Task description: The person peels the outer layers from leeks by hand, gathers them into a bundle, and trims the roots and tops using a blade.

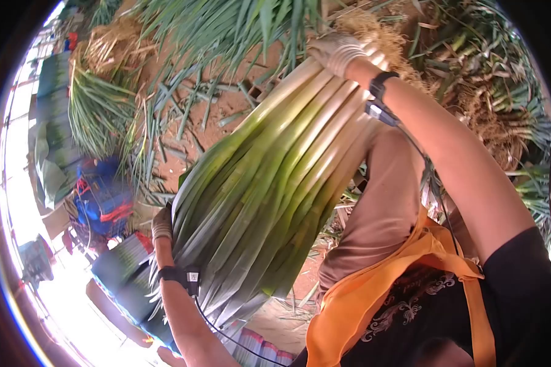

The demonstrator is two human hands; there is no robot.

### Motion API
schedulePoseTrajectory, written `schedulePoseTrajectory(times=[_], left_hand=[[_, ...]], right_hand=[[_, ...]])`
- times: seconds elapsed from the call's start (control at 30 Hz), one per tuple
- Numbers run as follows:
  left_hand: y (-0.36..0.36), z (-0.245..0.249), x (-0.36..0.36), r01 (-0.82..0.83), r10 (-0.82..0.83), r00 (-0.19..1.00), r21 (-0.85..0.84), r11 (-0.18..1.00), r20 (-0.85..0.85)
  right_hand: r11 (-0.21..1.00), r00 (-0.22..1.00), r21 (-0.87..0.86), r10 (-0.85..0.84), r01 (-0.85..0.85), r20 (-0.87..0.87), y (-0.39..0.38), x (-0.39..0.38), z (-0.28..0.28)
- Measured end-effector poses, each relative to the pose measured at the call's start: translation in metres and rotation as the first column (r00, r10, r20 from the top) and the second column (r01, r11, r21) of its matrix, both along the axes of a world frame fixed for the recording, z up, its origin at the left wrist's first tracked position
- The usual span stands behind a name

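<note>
A big bundle of leeks (269,177) lies slantwise across my lap, white stems and roots at the upper right, broad green leaves fanning to the lower left. My right hand (337,52), in a pale glove, is closed over the white stems near the roots (373,30). At the left edge of the leaves, my left hand (162,225), also gloved, holds the bundle from the side; its fingers are mostly hidden behind the leaves. Each wrist wears a black strap with a small cabled device.
More leafy bundles (226,30) lie at the top, another (101,110) at the upper left. Loose leeks with roots (490,104) are heaped on the right. Cut leaf pieces (190,104) litter the brown ground. A blue object with red parts (104,199) stands at left.
</note>
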State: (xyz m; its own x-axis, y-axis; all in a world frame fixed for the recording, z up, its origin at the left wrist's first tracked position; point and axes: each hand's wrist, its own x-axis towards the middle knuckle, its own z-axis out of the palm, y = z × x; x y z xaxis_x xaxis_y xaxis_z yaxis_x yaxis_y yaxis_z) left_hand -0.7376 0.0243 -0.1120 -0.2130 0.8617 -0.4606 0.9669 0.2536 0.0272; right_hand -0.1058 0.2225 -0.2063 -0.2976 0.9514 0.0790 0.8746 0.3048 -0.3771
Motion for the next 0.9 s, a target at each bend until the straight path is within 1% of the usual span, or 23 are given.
schedulePoseTrajectory(times=[0.03, 0.1, 0.13, 0.2, 0.23, 0.27, 0.3, 0.37, 0.4, 0.43, 0.47, 0.5, 0.53, 0.57, 0.6, 0.63, 0.67, 0.7, 0.73, 0.77, 0.8, 0.83, 0.9], left_hand=[[0.010, 0.023, 0.029, -0.001, 0.002, 1.000, 0.013, 1.000, -0.010], [0.018, 0.038, 0.038, -0.035, 0.036, 0.999, 0.063, 0.997, -0.014], [0.020, 0.053, 0.048, -0.036, 0.039, 0.998, 0.081, 0.996, -0.045], [0.018, 0.062, 0.039, -0.053, 0.071, 0.992, 0.164, 0.985, -0.105], [0.022, 0.073, 0.035, -0.069, 0.086, 0.990, 0.151, 0.986, -0.108], [0.030, 0.088, 0.041, -0.083, 0.099, 0.989, 0.138, 0.987, -0.108], [0.034, 0.103, 0.048, -0.125, 0.140, 0.987, 0.170, 0.977, -0.081], [0.039, 0.146, 0.090, -0.236, 0.243, 0.970, 0.276, 0.932, 0.009], [0.035, 0.166, 0.120, -0.307, 0.300, 0.951, 0.345, 0.887, 0.074], [0.025, 0.175, 0.148, -0.392, 0.193, 0.890, 0.479, 0.785, 0.413], [0.011, 0.182, 0.180, -0.511, 0.005, 0.733, 0.546, 0.664, 0.680], [-0.010, 0.207, 0.223, -0.307, -0.114, 0.734, 0.477, 0.824, 0.669], [-0.037, 0.226, 0.263, -0.069, -0.230, 0.710, 0.391, 0.918, 0.666], [-0.068, 0.213, 0.281, 0.072, -0.255, 0.663, 0.279, 0.958, 0.704], [-0.099, 0.212, 0.316, -0.020, 0.127, 0.515, -0.137, 0.990, 0.848], [-0.129, 0.187, 0.332, 0.130, 0.241, 0.368, -0.307, 0.943, 0.898], [-0.153, 0.168, 0.357, 0.329, 0.119, 0.534, -0.336, 0.882, 0.837], [-0.174, 0.143, 0.373, 0.475, -0.085, 0.590, -0.260, 0.841, 0.803], [-0.202, 0.100, 0.373, 0.300, 0.096, 0.531, -0.292, 0.908, 0.842], [-0.234, 0.053, 0.359, 0.116, 0.268, 0.427, -0.346, 0.931, 0.864], [-0.257, 0.010, 0.336, -0.108, 0.456, 0.301, -0.445, 0.889, 0.837], [-0.272, -0.031, 0.312, -0.300, 0.597, 0.132, -0.542, 0.785, 0.791], [-0.296, -0.054, 0.305, -0.387, 0.333, 0.214, -0.233, 0.892, 0.918]], right_hand=[[0.999, 0.990, -0.036, 0.037, -0.032, 0.140, 0.001, 0.004, 0.012], [0.988, 0.911, -0.130, 0.127, -0.082, 0.392, -0.001, -0.006, 0.042], [0.978, 0.777, -0.104, 0.206, -0.181, 0.595, -0.002, -0.009, 0.047], [0.984, 0.804, -0.142, 0.167, -0.104, 0.571, -0.011, -0.009, 0.057], [0.985, 0.816, -0.158, 0.143, -0.064, 0.560, -0.015, -0.008, 0.066], [0.983, 0.841, -0.074, 0.183, -0.169, 0.509, -0.020, -0.003, 0.070], [0.990, 0.907, -0.124, 0.117, -0.073, 0.404, -0.026, 0.000, 0.073], [0.962, 0.981, -0.253, -0.056, 0.102, 0.185, -0.054, -0.003, 0.108], [0.978, 0.994, -0.181, -0.095, 0.101, 0.045, -0.066, 0.001, 0.099], [0.965, 0.992, -0.242, -0.117, 0.101, -0.053, -0.084, 0.003, 0.108], [0.952, 0.984, -0.291, -0.130, 0.091, -0.118, -0.106, 0.002, 0.116], [0.939, 0.973, -0.335, -0.143, 0.075, -0.183, -0.126, 0.000, 0.124], [0.925, 0.990, -0.380, -0.068, 0.015, -0.127, -0.142, -0.006, 0.138], [0.903, 0.997, -0.428, 0.009, -0.041, -0.076, -0.160, -0.012, 0.151], [0.922, 0.995, -0.377, 0.065, -0.091, -0.082, -0.182, -0.018, 0.157], [0.936, 0.989, -0.323, 0.120, -0.140, -0.082, -0.204, -0.026, 0.158], [0.932, 0.964, -0.294, 0.151, -0.213, -0.218, -0.224, -0.031, 0.156], [0.924, 0.918, -0.258, 0.183, -0.283, -0.352, -0.245, -0.038, 0.152], [0.871, 0.916, -0.322, 0.289, -0.372, -0.278, -0.259, -0.046, 0.155], [0.801, 0.893, -0.396, 0.397, -0.449, -0.211, -0.270, -0.060, 0.159], [0.717, 0.850, -0.474, 0.503, -0.512, -0.158, -0.282, -0.077, 0.163], [0.628, 0.793, -0.551, 0.599, -0.550, -0.108, -0.295, -0.091, 0.165], [0.689, 0.787, -0.394, 0.587, -0.608, -0.189, -0.324, -0.106, 0.161]])
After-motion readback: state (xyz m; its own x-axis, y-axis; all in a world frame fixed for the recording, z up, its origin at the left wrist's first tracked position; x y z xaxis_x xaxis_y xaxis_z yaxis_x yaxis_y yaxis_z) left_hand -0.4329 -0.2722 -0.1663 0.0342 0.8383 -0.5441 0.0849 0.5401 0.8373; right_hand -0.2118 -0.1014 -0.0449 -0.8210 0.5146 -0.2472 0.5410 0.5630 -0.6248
